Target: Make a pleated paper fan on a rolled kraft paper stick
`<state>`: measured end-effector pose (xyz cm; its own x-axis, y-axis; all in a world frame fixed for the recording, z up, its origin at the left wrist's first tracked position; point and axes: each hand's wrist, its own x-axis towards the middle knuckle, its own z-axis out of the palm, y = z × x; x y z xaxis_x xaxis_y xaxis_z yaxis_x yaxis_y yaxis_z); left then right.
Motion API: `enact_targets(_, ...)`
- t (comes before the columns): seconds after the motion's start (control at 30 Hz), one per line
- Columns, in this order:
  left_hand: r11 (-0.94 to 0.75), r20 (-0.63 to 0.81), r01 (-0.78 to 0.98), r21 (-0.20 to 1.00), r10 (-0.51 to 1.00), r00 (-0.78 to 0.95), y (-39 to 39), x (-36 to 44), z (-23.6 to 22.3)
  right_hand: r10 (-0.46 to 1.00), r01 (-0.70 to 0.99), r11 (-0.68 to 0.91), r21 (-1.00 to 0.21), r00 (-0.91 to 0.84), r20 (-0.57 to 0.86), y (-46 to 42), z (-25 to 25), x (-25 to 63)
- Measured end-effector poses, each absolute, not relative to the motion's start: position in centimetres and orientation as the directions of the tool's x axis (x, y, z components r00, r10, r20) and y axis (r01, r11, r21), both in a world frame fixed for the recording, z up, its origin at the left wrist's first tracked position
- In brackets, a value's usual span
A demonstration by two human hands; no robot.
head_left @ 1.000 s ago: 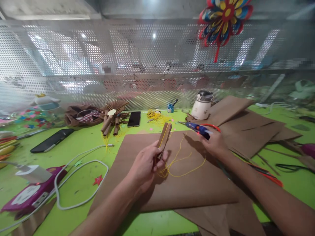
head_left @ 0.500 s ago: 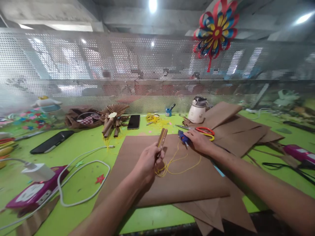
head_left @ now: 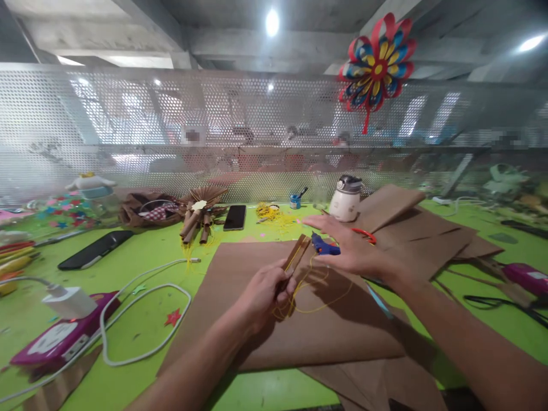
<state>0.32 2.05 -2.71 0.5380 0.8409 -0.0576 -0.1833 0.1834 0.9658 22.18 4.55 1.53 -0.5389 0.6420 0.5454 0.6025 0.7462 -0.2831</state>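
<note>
My left hand (head_left: 268,291) grips a folded brown paper strip (head_left: 297,251) between thumb and fingers, tilted up to the right. Thin yellow string (head_left: 306,308) runs along the strip and trails in loops over the brown paper sheet (head_left: 231,285) below. My right hand (head_left: 353,248) is open, its fingers stretched out and thumb apart, around and over a blue glue gun (head_left: 326,246). The hand partly hides the glue gun, and no grip on it shows. Behind that hand, the red handle of the scissors (head_left: 366,234) is partly visible.
A white bottle (head_left: 345,200), blue jar (head_left: 295,200) and phone (head_left: 234,217) stand or lie behind the sheet. Brown paper pieces (head_left: 423,234) are stacked right. At left are a white cable (head_left: 145,363), a purple power strip (head_left: 64,337) and a rolled-paper figure (head_left: 199,220).
My right hand has opened and lifted, its fingers now stretched out over the glue gun, which has turned. My left hand has moved slightly right with the paper strip. The view has tilted up a little.
</note>
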Motion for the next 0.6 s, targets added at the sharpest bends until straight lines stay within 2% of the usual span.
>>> enact_targets(0.17,0.29,-0.115,-0.146,0.946,0.72,0.684,1.9,0.0,-2.2,0.633,0.541,0.774,-0.329,-0.657,0.408,3.9,2.0,22.3)
enact_targets(0.4,0.479,-0.179,-0.154,0.864,0.579,0.795,1.9,-0.3,-1.3,0.614,0.419,0.779,-0.467,-0.663,0.429,2.9,2.2,22.9)
enact_targets(0.6,0.547,-0.205,-0.15,0.824,0.534,0.82,2.0,-0.3,-1.1,0.594,0.304,0.772,-0.559,-0.659,0.461,2.8,2.4,23.5)
